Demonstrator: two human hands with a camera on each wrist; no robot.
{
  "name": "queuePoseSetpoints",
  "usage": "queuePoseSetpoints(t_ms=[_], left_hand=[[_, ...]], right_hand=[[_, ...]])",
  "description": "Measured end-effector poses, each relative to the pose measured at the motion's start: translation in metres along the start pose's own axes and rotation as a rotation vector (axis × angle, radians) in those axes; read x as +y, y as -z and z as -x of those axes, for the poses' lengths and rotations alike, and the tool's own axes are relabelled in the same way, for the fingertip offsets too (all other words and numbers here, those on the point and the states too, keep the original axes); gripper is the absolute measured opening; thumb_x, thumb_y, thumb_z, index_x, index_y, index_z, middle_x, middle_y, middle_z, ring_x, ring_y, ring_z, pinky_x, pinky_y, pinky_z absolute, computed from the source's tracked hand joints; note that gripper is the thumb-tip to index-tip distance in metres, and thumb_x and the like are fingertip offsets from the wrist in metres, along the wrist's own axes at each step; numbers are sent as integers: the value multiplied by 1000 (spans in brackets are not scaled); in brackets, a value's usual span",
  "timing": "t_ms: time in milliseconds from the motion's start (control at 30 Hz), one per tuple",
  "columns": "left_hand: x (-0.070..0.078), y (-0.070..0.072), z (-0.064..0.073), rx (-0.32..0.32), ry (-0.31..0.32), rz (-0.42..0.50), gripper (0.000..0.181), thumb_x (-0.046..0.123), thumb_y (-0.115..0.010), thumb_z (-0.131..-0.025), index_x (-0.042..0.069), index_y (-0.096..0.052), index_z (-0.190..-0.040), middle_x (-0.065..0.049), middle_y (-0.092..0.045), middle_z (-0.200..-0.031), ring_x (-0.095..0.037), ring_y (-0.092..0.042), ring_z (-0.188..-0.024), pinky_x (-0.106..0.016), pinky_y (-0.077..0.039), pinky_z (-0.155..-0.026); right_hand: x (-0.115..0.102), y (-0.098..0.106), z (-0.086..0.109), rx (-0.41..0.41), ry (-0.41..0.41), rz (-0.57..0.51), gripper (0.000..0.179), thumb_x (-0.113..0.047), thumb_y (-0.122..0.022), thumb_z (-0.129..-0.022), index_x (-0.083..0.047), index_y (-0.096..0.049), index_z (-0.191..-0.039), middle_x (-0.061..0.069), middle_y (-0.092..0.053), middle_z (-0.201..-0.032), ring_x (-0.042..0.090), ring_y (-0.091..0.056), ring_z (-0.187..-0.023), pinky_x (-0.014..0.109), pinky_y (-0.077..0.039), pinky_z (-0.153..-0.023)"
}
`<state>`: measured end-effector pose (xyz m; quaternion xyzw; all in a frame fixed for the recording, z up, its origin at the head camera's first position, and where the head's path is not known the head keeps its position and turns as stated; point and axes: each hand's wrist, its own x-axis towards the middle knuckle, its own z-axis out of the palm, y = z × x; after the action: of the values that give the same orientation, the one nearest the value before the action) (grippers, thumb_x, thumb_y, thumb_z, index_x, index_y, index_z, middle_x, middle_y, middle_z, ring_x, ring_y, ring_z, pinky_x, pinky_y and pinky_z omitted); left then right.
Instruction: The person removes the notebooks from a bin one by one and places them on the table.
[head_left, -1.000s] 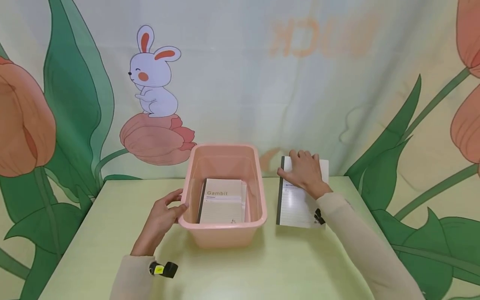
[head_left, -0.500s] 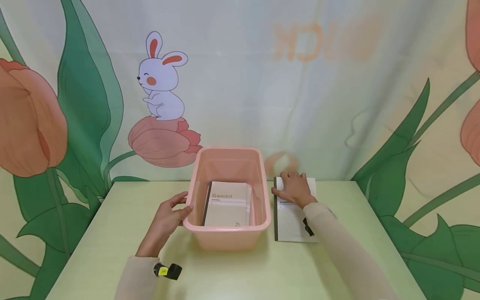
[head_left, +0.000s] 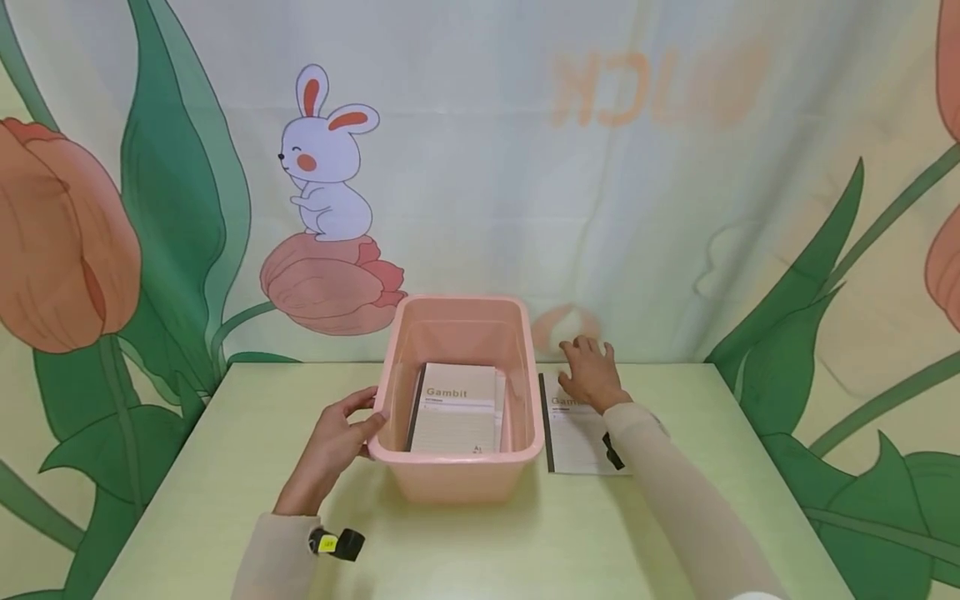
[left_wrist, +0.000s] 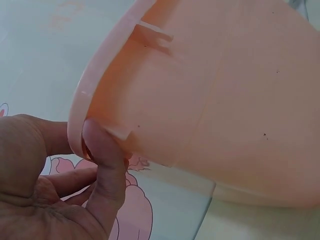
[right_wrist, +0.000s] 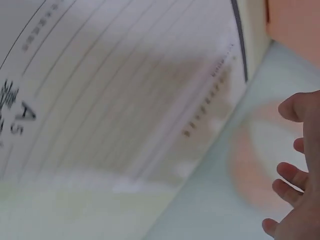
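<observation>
My left hand (head_left: 327, 447) grips the left rim of a pink plastic bin (head_left: 457, 482); the left wrist view shows thumb and forefinger pinching the rim's edge. Inside the bin lies a notebook (head_left: 453, 421) with "Gambit" on its cover and a dark spine, over another pale notebook at its right. To the right of the bin, a matching notebook (head_left: 576, 446) lies flat on the table. Over its top end is my right hand (head_left: 595, 377), fingers spread and loosely bent, holding nothing. The right wrist view shows these fingers apart from the notebook's cover (right_wrist: 115, 110).
A pale green table (head_left: 465, 550) bears everything. Behind it hangs a curtain (head_left: 480, 183) printed with tulips and a white rabbit. Each wrist carries a small black camera mount, such as the left one (head_left: 348, 544).
The right hand has laid the notebook down on the table beside the bin and let go of it. The left hand keeps its hold on the rim. The head view has shifted slightly.
</observation>
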<state>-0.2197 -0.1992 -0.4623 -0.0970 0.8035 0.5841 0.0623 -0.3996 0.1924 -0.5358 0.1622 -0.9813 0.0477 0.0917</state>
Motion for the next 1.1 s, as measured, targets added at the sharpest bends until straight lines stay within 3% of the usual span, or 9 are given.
queuePoseSetpoints(t_ms=[333, 567, 733, 967, 1100], left_hand=[[4, 3, 1, 14, -41, -32, 56, 20, -61, -97, 11, -41, -149, -17, -45, -143, -27, -63, -89, -26, -53, -60], [5, 4, -1, 30, -34, 35, 59, 16, -63, -95, 14, -40, -150, -18, -45, -141, -35, -61, -108, -28, -57, -71], [3, 4, -4, 24, -15, 88, 62, 14, -63, -95, 18, -38, -151, -18, -44, -141, -37, -58, -114, -32, -59, -77], [-1, 0, -5, 16, -17, 89, 62, 14, -61, -96, 18, -36, -153, -18, -46, -134, -35, -57, -113, -28, -58, -72], [-2, -1, -5, 7, -17, 86, 63, 13, -61, -96, 18, -34, -153, -17, -46, -134, -35, -56, -115, -32, -58, -78]], right_hand=[[-13, 74, 17, 105, 63, 9, 52, -30, -60, -93, -14, -45, -140, 16, -43, -144, 38, -40, -134, 67, -26, -109], [-39, 124, 27, 213, 118, 39, 50, -29, -60, -93, -15, -48, -139, 15, -45, -144, 37, -42, -133, 68, -22, -110], [-60, 147, 26, 260, 145, 14, 49, -29, -59, -93, -17, -49, -139, 14, -45, -145, 36, -42, -135, 67, -21, -111], [-95, 174, 18, 167, 115, -51, 51, -33, -56, -94, -18, -46, -142, 12, -44, -145, 35, -44, -133, 61, -25, -113], [-120, 184, 8, 88, 121, -106, 54, -36, -56, -94, -18, -44, -144, 12, -43, -145, 33, -49, -130, 54, -32, -113]])
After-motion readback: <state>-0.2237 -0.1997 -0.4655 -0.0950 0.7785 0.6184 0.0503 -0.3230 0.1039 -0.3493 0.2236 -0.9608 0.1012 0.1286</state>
